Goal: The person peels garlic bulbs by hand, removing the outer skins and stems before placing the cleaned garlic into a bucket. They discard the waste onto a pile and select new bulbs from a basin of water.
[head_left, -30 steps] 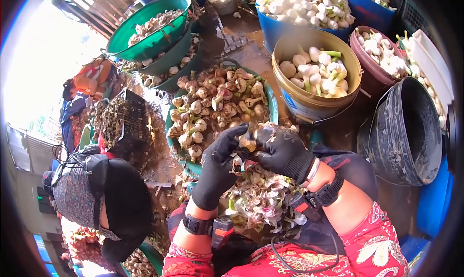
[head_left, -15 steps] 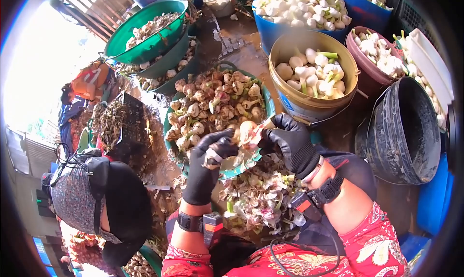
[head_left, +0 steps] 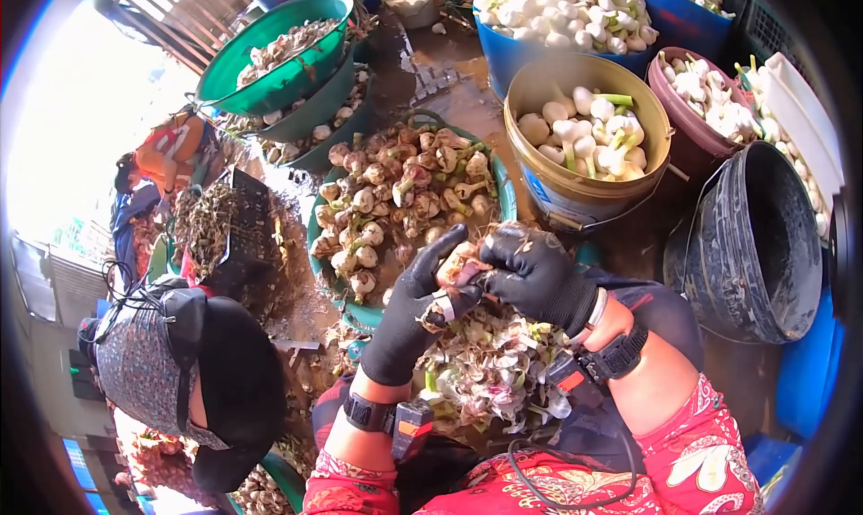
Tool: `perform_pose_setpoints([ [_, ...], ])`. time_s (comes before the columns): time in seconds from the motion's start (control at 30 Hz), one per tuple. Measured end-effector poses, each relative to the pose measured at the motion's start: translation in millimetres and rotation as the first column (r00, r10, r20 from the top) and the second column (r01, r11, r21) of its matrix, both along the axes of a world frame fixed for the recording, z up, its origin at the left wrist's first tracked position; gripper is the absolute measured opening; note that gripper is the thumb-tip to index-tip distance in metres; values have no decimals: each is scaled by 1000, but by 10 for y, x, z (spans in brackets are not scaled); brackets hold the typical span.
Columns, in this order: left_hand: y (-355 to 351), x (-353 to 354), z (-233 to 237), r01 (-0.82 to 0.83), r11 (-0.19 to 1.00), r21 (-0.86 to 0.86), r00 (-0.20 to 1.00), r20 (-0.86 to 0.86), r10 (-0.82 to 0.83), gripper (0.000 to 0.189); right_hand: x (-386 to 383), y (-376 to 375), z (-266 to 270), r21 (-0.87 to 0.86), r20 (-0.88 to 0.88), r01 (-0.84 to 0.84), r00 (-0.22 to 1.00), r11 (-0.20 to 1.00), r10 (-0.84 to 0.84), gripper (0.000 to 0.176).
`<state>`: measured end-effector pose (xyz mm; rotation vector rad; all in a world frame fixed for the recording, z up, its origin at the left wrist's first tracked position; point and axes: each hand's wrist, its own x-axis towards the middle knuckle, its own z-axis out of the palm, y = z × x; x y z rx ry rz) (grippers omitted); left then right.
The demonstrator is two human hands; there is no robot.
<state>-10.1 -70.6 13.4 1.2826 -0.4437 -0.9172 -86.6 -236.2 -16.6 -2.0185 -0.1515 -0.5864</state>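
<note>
a: what's moved?
b: both hands have drawn together, down toward the near rim of the green basin. the right hand has folded over the garlic bulb, which stood bare half a second ago.
a: what's around them?
b: the green basin, heaped with unpeeled garlic, lies just beyond the hands. the black bucket stands well apart on the right. the yellow bucket, holding peeled white bulbs, is just past the basin's right edge. a heap of peels lies under the wrists. a co-worker's dark hat is at the lower left, apart from the hands.
a: anything in the way?
b: the right hand's curled fingers cover most of the bulb; only a pinkish patch shows.
a: and the grip?
b: right fingers are bent tight over the bulb. the left hand presses it with the thumb, forefinger stretched straight out.
a: other changes?
b: that forefinger was bent before. the basin and buckets haven't shifted.
</note>
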Motion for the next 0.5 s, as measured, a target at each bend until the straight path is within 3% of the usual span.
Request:
perform_pose_setpoints([
  [0.1, -1, 10, 27, 74, 992, 105, 993, 80, -82, 64, -18, 33, -18, 114, 23, -86, 996, 990, 84, 14],
  [0.13, 3, 10, 78, 88, 980, 180, 948, 287, -138, 58, -84, 27, 100, 154, -75, -83, 993, 985, 96, 13],
  [0.17, 14, 3, 87, 88, 980, 180, 949, 285, -138, 58, -99, 37, 91, 154, -76, -83, 992, 985, 96, 13],
  [0.23, 27, -11, 124, 43, 978, 202, 953, 286, -101, 52, -112, 61, 60, 491, -162, -34, 978, 871, 129, 11],
  [0.27, 28, -64, 176, 16, 992, 128, 988, 151, -36, 49, -89, 29, -51, 566, -204, -1, 969, 824, 142, 6],
  [0.3, 24, -29, 92, 15, 992, 127, 988, 152, -34, 49, -68, 31, -94, 565, -203, -3, 969, 825, 143, 6],
  [0.33, 23, 49, -84, 42, 998, 39, 986, 160, -48, 49, -58, 36, -124, 322, -4, 13, 1000, 947, -12, 4],
  [0.37, 21, 118, -230, 70, 996, -48, 984, 168, -61, 49, -49, 36, -162, 67, 228, 96, 968, 993, -109, 5],
  [0.4, -28, 146, -194, 148, 985, -88, 908, 407, -100, 50, -29, 1, -154, -62, 278, 132, 954, 989, -110, 10],
  [0.43, -40, 115, -145, 153, 984, -88, 906, 409, -105, 50, -18, 28, -146, -62, 280, 137, 953, 989, -115, 10],
  [0.47, -20, 46, -80, 73, 994, -80, 976, 210, -54, 51, -7, 106, -140, 238, 172, 107, 974, 965, -150, 4],
  [0.5, -24, -25, 37, -11, 998, -56, 1000, 2, 11, 51, -9, 158, -84, 517, 57, 95, 988, 850, -145, 5],
])
